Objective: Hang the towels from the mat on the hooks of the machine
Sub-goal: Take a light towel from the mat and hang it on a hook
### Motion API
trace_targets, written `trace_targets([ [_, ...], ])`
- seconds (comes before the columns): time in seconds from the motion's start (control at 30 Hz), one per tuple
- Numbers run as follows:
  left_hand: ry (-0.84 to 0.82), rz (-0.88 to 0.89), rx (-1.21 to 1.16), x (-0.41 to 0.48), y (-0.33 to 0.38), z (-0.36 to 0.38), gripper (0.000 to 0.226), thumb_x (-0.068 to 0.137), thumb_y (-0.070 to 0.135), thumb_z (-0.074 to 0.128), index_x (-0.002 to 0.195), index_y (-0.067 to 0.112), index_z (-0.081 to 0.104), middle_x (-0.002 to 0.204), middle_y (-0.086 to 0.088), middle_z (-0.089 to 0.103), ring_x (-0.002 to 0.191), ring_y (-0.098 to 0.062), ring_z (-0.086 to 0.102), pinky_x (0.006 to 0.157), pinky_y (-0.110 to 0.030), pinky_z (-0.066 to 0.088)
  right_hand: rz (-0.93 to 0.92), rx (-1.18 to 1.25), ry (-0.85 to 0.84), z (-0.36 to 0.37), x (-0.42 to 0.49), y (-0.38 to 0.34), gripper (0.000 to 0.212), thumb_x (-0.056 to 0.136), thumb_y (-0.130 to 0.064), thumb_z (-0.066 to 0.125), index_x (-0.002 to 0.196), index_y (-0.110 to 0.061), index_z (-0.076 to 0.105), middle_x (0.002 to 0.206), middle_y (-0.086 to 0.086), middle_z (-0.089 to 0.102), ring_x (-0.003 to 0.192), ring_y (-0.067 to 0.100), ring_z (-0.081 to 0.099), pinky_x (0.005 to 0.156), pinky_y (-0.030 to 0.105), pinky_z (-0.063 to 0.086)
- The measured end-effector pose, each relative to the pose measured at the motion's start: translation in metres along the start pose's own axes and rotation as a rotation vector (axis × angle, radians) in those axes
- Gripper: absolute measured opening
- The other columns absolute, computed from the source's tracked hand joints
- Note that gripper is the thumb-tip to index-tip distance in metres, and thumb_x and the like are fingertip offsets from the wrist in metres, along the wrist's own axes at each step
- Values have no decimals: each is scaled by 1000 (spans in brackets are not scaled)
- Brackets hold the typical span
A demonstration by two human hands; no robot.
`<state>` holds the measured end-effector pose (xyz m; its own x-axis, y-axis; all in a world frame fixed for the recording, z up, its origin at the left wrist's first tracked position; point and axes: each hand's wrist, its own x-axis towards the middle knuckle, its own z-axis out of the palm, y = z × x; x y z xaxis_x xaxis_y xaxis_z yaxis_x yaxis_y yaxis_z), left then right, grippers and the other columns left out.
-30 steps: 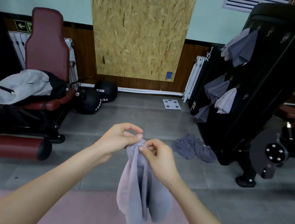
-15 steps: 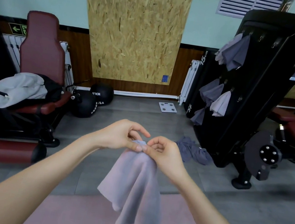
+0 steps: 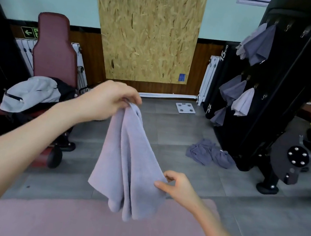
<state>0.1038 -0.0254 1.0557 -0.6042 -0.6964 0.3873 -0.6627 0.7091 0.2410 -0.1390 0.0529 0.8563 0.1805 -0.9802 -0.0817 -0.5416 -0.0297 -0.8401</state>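
A lilac-grey towel (image 3: 127, 165) is held up above the pink mat (image 3: 69, 223), well apart from the black machine (image 3: 275, 118). Its top corner is pinched in the curled fingers of the left hand (image 3: 109, 101). A lower side edge is pinched between thumb and forefinger of the right hand (image 3: 178, 186). For a clean hang, the top corner is probably best bunched and carried to the free hook (image 3: 264, 97) near the pale hung towel (image 3: 242, 101). The tail should be steadied clear of the towels heaped on the floor (image 3: 210, 153).
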Motion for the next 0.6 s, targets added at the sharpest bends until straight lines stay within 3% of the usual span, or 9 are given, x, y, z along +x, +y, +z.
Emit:
trace_targets([
  [0.07, 94, 56, 106, -6, -11, -12, 41, 77, -19, 51, 103, 7, 68, 98, -9, 67, 92, -22, 61, 82, -24, 45, 25, -169, -20, 6, 1, 18, 44, 67, -54, 60, 73, -11, 62, 72, 6, 64, 64, 10, 51, 74, 32, 41],
  [0.2, 237, 62, 313, -23, -38, -31, 37, 73, -16, 47, 97, 2, 69, 90, -17, 67, 86, -35, 61, 74, -40, 48, 44, -474, -83, 15, -2, 44, 35, 82, -42, 62, 62, -19, 46, 57, -18, 54, 62, 12, 44, 74, 29, 28],
  [0.3, 278, -55, 390, -40, -65, -30, 40, 67, -21, 50, 94, 1, 70, 86, -20, 67, 82, -40, 61, 71, -45, 49, 59, -597, -105, 14, -5, 61, 37, 81, -40, 60, 55, -23, 38, 54, -7, 48, 73, 17, 54, 80, 31, 28],
  [0.37, 271, -132, 418, -50, -82, -24, 42, 64, -24, 53, 94, 1, 70, 84, -22, 66, 81, -41, 60, 70, -46, 49, -34, -748, -52, 12, -5, 69, 23, 69, -36, 57, 54, -23, 47, 55, -2, 57, 66, 19, 61, 68, 31, 28],
  [0.47, 213, -190, 457, -68, -102, -8, 43, 62, -24, 51, 93, 0, 69, 82, -25, 65, 80, -42, 60, 68, -48, 51, -27, -882, 2, 6, 0, 74, 8, 42, -27, 57, 46, -23, 51, 39, 2, 52, 40, 20, 56, 53, 28, 26],
  [0.53, 191, -249, 455, -84, -114, 5, 42, 62, -22, 48, 92, -1, 69, 80, -26, 66, 77, -43, 62, 64, -47, 51, -6, -931, 26, -2, 1, 61, 18, 53, -17, 56, 68, -23, 65, 57, 7, 64, 58, 27, 65, 55, 33, 35],
  [0.6, 175, -352, 425, -101, -124, 19, 41, 62, -25, 49, 89, -2, 69, 76, -25, 66, 72, -41, 62, 59, -42, 49, 84, -944, 66, -10, 5, 53, 30, 74, -11, 51, 102, -18, 62, 93, 9, 69, 91, 31, 64, 70, 33, 43],
])
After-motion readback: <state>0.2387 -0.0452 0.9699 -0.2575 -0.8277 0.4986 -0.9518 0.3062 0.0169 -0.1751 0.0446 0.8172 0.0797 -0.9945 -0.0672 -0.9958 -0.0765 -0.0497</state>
